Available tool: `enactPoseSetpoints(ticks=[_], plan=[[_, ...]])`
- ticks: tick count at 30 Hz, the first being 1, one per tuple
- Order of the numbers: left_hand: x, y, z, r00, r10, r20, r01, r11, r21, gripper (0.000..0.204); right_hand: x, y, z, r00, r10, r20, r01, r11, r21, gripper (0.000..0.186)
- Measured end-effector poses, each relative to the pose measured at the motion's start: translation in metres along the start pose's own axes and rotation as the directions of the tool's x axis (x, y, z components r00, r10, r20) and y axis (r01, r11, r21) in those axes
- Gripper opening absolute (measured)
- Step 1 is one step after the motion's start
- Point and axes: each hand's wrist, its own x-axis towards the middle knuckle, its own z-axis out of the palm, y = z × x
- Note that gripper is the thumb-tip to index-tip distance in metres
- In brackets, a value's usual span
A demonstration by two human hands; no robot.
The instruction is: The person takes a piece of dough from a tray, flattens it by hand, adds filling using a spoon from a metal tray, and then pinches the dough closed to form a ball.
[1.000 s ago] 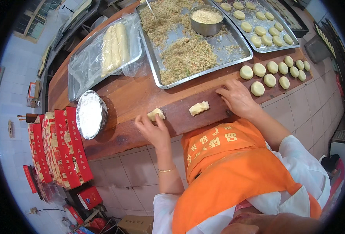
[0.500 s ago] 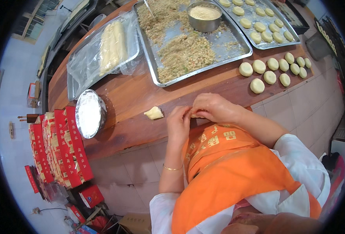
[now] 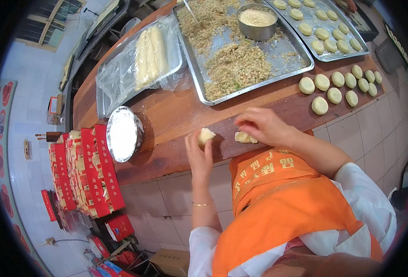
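Note:
My left hand [image 3: 199, 154] is closed around a small pale lump of dough [image 3: 206, 135] at the table's front edge, thumb and fingers on either side of it. A second rough-edged dough piece [image 3: 246, 137] lies on the wood to its right. My right hand [image 3: 267, 127] is just above and beside that piece, fingers bent and apart from the thumb, gripping nothing that I can see. Whether the thumb touches the dough is unclear. Several round, flattened dough cakes [image 3: 334, 95] sit on the table farther right.
A large metal tray [image 3: 259, 84] of crumbly filling holds a metal bowl [image 3: 258, 33]. Far right is a tray [image 3: 323, 57] of dough cakes. Left are a plastic-covered tray [image 3: 103, 104] with dough rolls [image 3: 151, 57], a bowl of white powder [image 3: 122, 134] and stacked red packaging [image 3: 88, 171].
My hands, together before around a dough piece, have moved apart. That piece now lies by my right hand. My left hand has taken hold of the lump that lay on the table. The view has shifted.

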Motion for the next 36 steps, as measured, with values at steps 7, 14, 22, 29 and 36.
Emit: enactPoseSetpoints(ticks=[7, 14, 22, 29, 36], plan=[[-0.002, 0.038, 0.02, 0.994, 0.105, -0.005, -0.102, 0.949, -0.299, 0.037, 0.022, -0.015, 0.013, 0.995, -0.001, 0.097, -0.009, 0.994, 0.104, 0.035], [0.006, 0.055, 0.023, 0.924, -0.244, 0.295, 0.371, 0.384, -0.845, 0.024, 0.015, -0.016, 0.017, 0.995, -0.096, 0.016, 0.096, 0.995, 0.03, 0.027], [-0.001, 0.04, 0.027, 0.875, -0.289, 0.387, 0.468, 0.304, -0.83, 0.015, 0.007, -0.015, 0.017, 0.998, 0.031, 0.056, -0.033, 0.999, 0.037, 0.022], [0.012, 0.023, 0.002, 0.837, -0.375, 0.4, 0.548, 0.556, -0.626, 0.012, -0.01, -0.008, 0.016, 0.79, 0.446, 0.42, -0.581, 0.328, 0.745, 0.019], [0.017, -0.034, -0.019, 0.977, -0.111, 0.183, 0.126, 0.989, -0.072, 0.018, -0.007, -0.01, -0.004, 0.941, 0.259, 0.218, -0.286, 0.953, 0.102, 0.02]])
